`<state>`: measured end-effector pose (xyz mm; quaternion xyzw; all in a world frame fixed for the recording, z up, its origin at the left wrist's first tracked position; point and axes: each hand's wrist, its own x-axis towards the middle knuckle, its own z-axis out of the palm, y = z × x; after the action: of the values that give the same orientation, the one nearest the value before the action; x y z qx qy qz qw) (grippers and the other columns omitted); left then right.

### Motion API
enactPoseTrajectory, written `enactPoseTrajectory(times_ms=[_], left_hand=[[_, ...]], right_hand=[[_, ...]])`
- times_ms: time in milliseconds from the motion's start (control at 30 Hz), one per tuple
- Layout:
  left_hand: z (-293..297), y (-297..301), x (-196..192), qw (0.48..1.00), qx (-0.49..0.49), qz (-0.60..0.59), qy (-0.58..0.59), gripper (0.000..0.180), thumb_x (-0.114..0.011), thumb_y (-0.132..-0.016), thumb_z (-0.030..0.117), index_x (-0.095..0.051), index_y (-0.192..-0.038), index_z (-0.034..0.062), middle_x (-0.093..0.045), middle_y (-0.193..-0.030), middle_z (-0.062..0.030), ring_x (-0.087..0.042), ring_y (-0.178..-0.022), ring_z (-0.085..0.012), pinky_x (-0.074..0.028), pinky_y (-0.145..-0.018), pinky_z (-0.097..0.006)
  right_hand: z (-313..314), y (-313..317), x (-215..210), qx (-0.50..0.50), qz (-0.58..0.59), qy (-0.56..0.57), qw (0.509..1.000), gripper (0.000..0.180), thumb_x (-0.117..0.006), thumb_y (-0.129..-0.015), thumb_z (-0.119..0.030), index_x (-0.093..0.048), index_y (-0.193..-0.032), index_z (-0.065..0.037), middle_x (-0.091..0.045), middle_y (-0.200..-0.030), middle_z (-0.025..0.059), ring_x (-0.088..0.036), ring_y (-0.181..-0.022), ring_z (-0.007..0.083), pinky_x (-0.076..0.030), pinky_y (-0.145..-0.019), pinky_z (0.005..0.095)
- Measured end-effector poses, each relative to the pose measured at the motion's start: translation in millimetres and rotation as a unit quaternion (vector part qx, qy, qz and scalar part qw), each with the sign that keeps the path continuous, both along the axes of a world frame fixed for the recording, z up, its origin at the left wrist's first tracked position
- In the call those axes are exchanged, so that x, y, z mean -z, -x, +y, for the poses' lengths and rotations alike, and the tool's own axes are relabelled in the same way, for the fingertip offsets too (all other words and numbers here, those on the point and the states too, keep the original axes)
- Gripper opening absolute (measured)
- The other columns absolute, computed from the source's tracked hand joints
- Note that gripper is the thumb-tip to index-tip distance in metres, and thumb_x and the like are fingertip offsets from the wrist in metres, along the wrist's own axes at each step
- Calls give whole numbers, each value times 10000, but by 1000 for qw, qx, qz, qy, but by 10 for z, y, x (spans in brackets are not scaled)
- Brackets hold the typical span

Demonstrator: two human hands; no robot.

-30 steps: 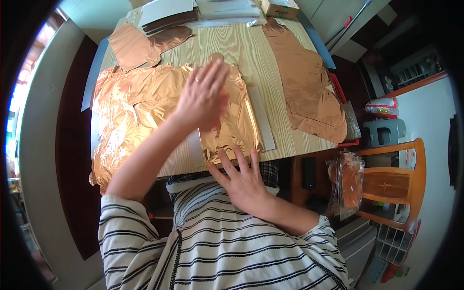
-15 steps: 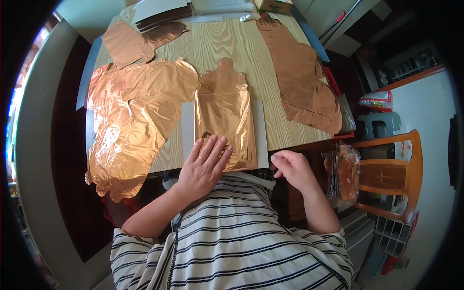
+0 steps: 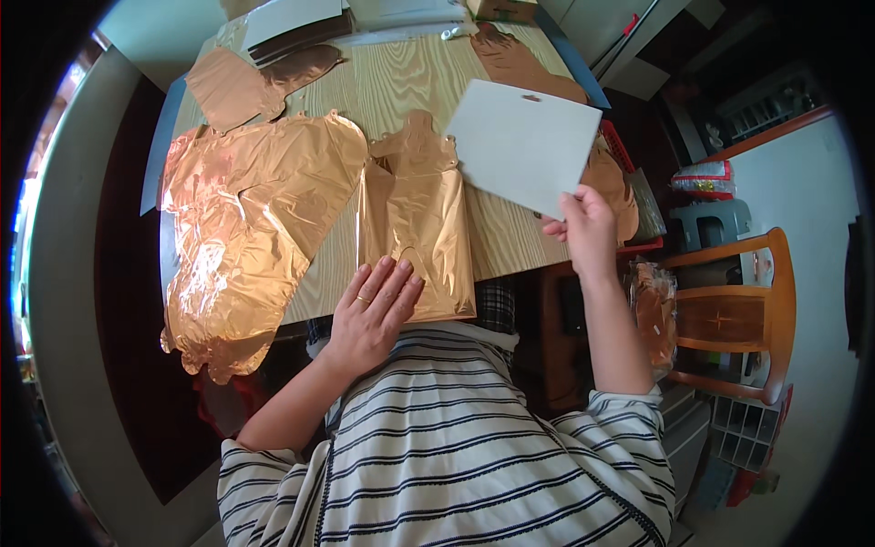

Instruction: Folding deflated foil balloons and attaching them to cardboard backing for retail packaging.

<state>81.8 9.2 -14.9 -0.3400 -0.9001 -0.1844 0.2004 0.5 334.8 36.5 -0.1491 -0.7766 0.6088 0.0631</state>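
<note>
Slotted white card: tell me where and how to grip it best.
Likely best to pinch the white card at its near right corner, from the right, where the right hand has it: it is thin and flat, its slot near the far edge.

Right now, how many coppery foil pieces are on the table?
4 visible: a wide piece at left, a narrow piece under the left hand, a matte piece at upper left, a dull piece at right, partly behind the white card. More may be hidden.
</note>
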Motion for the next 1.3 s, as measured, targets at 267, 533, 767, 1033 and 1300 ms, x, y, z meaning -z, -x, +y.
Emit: enactPoseTrajectory(times_ms=[267,533,767,1033,1300], left_hand=[[147,46,-198,984,-71,-48,-153,440,-628,-904,14,-608,-1344,2,-616,-1385,-194,-579,-1298,-389,-425,-1109,-487],[227,-29,-339,997,-50,-60,10,454,-686,-890,69,-611,-1337,42,-606,-1386,-182,-554,-1310,-374,-424,-1098,-498],[128,2,-344,988,23,-154,-8,752,-746,-831,344,-497,-1458,12,-454,-1509,-253,-428,-1394,-440,-330,-1165,-547],[-337,112,-332,937,-101,-209,-261,564,-728,-910,201,-533,-1402,5,-501,-1430,-242,-533,-1295,-390,-459,-1068,-458],[-455,283,-401,806,-172,-375,-424,736,-741,-950,334,-384,-1512,21,-500,-1413,-226,-614,-1169,-263,-547,-928,-383]], right_hand=[[-203,-586,-44,-147,-158,45,975,135,-581,-989,-111,-669,-1038,-21,-710,-811,50,-665,-556,112,-448,-479,214],[-448,-720,94,-242,-221,188,926,158,-568,-964,-110,-653,-1049,-7,-720,-838,79,-659,-540,111,-510,-515,207],[-666,-835,55,-169,-172,358,902,282,-681,-989,-250,-591,-1160,-44,-711,-1004,47,-688,-786,80,-544,-629,208],[-570,-912,240,-176,-169,338,909,307,-716,-946,-173,-575,-1192,-55,-728,-1037,68,-713,-805,121,-577,-641,236],[-499,-1060,306,-149,-143,473,857,243,-691,-939,-121,-602,-1159,-66,-715,-1064,77,-717,-864,155,-611,-728,290]])
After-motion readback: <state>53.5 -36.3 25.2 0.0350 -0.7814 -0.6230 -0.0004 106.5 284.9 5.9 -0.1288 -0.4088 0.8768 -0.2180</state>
